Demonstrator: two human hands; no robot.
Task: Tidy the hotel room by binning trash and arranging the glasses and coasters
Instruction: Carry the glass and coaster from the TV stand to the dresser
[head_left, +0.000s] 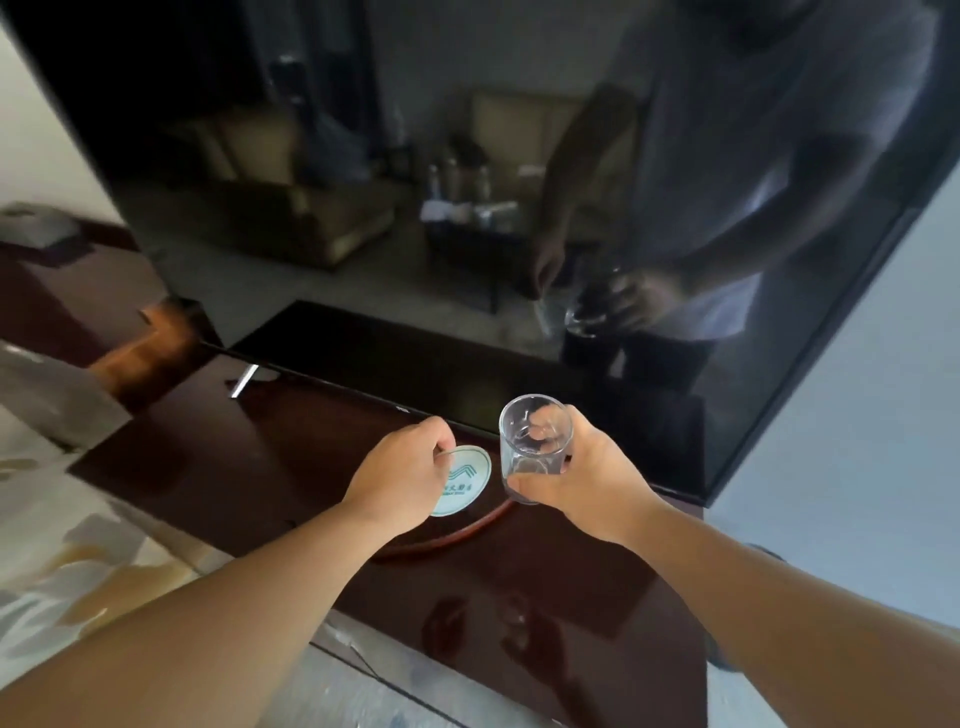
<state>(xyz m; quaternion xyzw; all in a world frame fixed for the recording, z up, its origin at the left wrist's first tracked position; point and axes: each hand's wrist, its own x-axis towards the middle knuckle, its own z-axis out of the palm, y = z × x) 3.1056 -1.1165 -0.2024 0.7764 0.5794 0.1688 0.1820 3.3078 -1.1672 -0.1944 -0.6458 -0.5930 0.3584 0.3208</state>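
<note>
Head view: your left hand (400, 470) pinches the edge of a round white coaster (464, 480) with green print, fingers curled onto it, low over the dark glossy tabletop (249, 467). Can't tell if the coaster touches down. Your right hand (592, 478) grips a clear empty glass (535, 441), fingers wrapped round it, mouth up, just right of the coaster, before the black TV screen (415, 208).

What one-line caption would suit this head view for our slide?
Left hand pinches a printed round coaster; right hand grips an empty glass tumbler at a glossy dark cabinet.
</note>
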